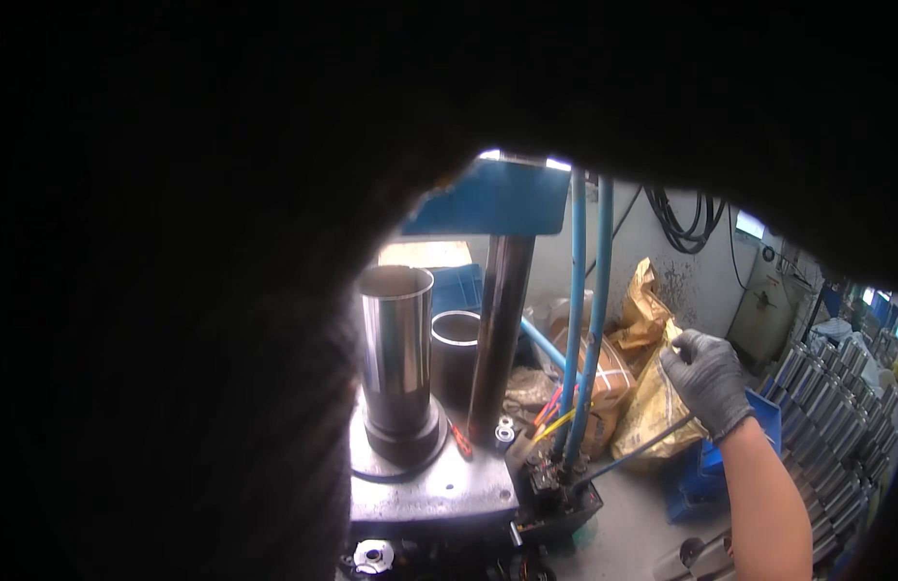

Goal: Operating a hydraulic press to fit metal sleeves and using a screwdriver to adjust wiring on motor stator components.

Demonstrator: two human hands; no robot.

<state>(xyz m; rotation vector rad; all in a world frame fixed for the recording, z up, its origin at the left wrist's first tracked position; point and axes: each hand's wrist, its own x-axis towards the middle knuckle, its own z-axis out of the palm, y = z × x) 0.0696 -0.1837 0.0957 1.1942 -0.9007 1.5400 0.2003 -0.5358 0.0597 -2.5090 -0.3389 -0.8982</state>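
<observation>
My right hand (708, 383), in a dark grey glove, is raised at the right with its fingers curled closed. A thin dark lever (638, 453) slants up from a valve block (550, 479) and runs behind the glove's lower edge. Whether my fingers hold the lever or something else is hidden. A shiny metal cylinder (397, 339) stands upright on a round base (410, 447) on the machine's steel table (434, 494). A second, darker cylinder (456, 363) stands behind it, beside a steel column (502, 329). My left hand is not in view.
A blue press beam (497, 198) spans overhead. Blue pipes (589, 320) rise beside the column. Yellowish sacks (652, 412), a cardboard box (608, 382) and blue bins (700, 479) stand beyond. Stacked metal tubes (826, 416) fill the right. Darkness covers the left and top.
</observation>
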